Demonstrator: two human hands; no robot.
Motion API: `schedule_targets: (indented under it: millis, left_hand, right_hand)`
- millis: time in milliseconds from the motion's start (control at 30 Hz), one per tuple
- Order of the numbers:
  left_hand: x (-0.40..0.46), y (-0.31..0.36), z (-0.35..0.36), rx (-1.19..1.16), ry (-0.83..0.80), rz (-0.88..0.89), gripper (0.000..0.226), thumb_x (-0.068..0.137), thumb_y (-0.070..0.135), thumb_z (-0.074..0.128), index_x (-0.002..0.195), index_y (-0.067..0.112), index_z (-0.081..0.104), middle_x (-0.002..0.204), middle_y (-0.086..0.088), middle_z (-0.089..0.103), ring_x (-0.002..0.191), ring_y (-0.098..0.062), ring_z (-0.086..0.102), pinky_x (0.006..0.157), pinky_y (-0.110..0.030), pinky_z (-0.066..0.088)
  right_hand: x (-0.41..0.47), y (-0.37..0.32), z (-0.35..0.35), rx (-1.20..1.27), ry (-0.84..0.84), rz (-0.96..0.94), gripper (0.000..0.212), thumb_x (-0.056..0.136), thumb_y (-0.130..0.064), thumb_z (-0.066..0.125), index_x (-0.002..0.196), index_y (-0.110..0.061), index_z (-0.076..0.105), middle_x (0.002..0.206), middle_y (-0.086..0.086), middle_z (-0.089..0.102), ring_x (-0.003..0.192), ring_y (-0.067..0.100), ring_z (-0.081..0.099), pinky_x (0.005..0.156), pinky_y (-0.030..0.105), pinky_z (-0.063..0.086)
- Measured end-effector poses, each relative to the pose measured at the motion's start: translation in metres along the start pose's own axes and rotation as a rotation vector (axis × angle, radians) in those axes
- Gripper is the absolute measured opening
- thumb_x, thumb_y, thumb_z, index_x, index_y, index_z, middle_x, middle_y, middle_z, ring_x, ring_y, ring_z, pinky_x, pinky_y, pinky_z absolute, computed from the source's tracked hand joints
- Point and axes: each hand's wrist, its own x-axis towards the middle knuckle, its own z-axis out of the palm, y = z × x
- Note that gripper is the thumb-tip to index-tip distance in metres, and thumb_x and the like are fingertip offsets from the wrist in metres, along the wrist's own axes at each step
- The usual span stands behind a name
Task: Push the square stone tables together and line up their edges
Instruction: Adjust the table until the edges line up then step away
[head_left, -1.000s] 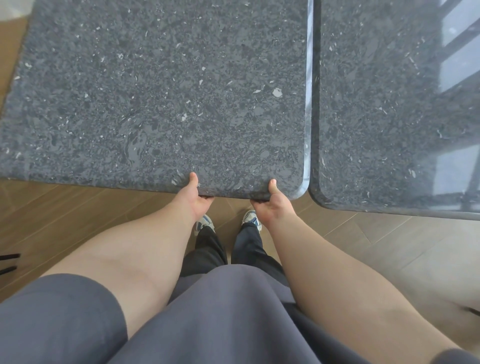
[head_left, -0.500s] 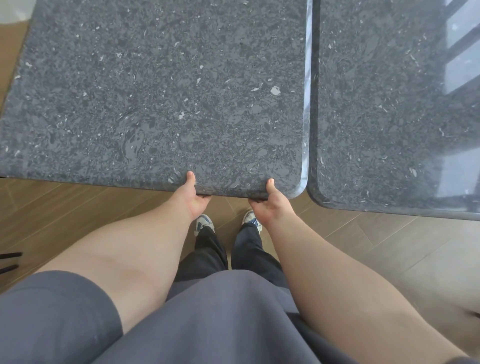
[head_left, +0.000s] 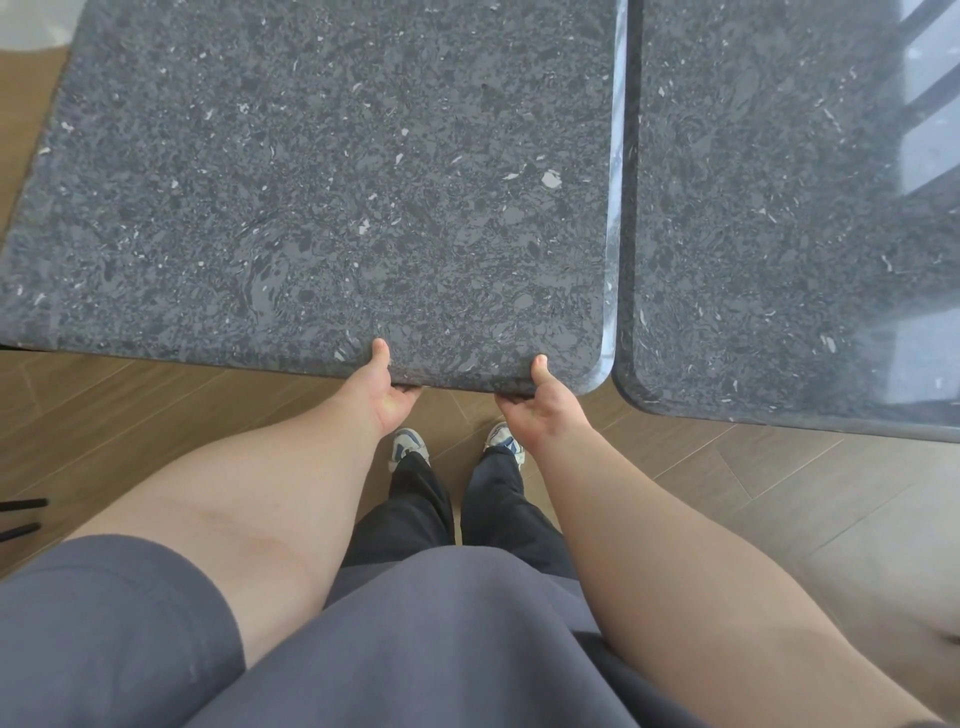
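Stone that thick looked heavy, stiff and slick; both hands (head_left: 402, 397) (head_left: 537, 402) gripped the left table (head_left: 322, 208) by its near edge, thumbs on top. It sat just beside the right table (head_left: 779, 234), near edges unaligned.

A wooden plank floor (head_left: 156, 415) carried 2 dark speckled stone tables: the left table (head_left: 311, 182) and the right table (head_left: 779, 208) stood side by side, a thin seam between them. The left table's near edge sat farther back than the right's.
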Motion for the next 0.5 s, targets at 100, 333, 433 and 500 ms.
schedule_targets:
  millis: [100, 333, 433, 500]
  left_hand:
    - [-0.0005, -0.0014, -0.0007, -0.003, 0.006, 0.004, 0.054, 0.102, 0.039, 0.051, 0.145, 0.007, 0.042, 0.145, -0.015, 0.052, 0.131, -0.030, 0.054, 0.109, -0.048, 0.045]
    - [-0.0051, -0.0017, 0.0008, -0.007, 0.021, 0.009, 0.053, 0.102, 0.038, 0.052, 0.143, 0.007, 0.043, 0.145, -0.015, 0.052, 0.131, -0.030, 0.054, 0.109, -0.048, 0.045]
    - [-0.0050, -0.0007, 0.0019, -0.014, 0.013, 0.009, 0.051, 0.102, 0.036, 0.052, 0.143, 0.007, 0.042, 0.144, -0.015, 0.052, 0.132, -0.030, 0.053, 0.110, -0.049, 0.044]
    - [-0.0052, 0.0002, 0.0019, -0.020, 0.018, 0.008, 0.050, 0.102, 0.035, 0.052, 0.142, 0.007, 0.043, 0.144, -0.015, 0.052, 0.132, -0.030, 0.053, 0.111, -0.049, 0.043]
  right_hand:
    - [-0.0038, 0.0002, -0.0003, -0.005, -0.006, 0.001, 0.049, 0.096, -0.018, 0.064, 0.140, -0.005, 0.045, 0.137, 0.019, 0.059, 0.124, 0.035, 0.058, 0.094, 0.050, 0.052]
    - [-0.0089, -0.0015, -0.0010, 0.002, -0.020, 0.018, 0.046, 0.097, -0.016, 0.062, 0.139, -0.005, 0.046, 0.135, 0.019, 0.060, 0.123, 0.035, 0.059, 0.091, 0.049, 0.052]
    - [-0.0101, -0.0024, -0.0004, -0.005, -0.025, 0.015, 0.045, 0.098, -0.016, 0.062, 0.138, -0.005, 0.047, 0.135, 0.018, 0.060, 0.122, 0.035, 0.060, 0.091, 0.049, 0.053]
    - [-0.0104, -0.0018, 0.0011, 0.006, -0.020, 0.007, 0.045, 0.098, -0.016, 0.062, 0.139, -0.005, 0.046, 0.135, 0.018, 0.059, 0.122, 0.035, 0.060, 0.092, 0.049, 0.053]
